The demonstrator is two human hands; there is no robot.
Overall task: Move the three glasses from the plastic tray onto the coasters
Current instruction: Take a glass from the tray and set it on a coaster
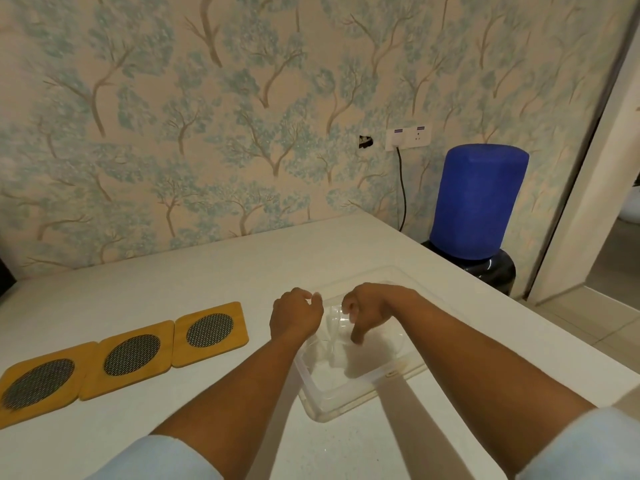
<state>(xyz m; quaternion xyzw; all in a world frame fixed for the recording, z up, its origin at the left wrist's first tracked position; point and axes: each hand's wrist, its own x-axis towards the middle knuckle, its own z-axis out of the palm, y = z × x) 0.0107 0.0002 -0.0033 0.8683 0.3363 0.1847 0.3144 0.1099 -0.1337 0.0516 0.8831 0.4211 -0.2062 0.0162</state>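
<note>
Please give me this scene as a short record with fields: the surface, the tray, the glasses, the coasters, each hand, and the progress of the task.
surface: white table
tray: clear plastic tray, right of centre
glasses: clear glass in the tray between the hands; number cannot be told
coasters: three wooden coasters in a row on the left, all bare
left hand: left hand at the tray's left edge, grip unclear
right hand: right hand over the tray, fingers pointing down
progress: no glass on a coaster yet

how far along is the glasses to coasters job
Nothing is done yet: all three coasters are bare. Both the left hand and the right hand are at the plastic tray, reaching among the clear glasses; a grip can't be confirmed. All three moves remain.
</note>
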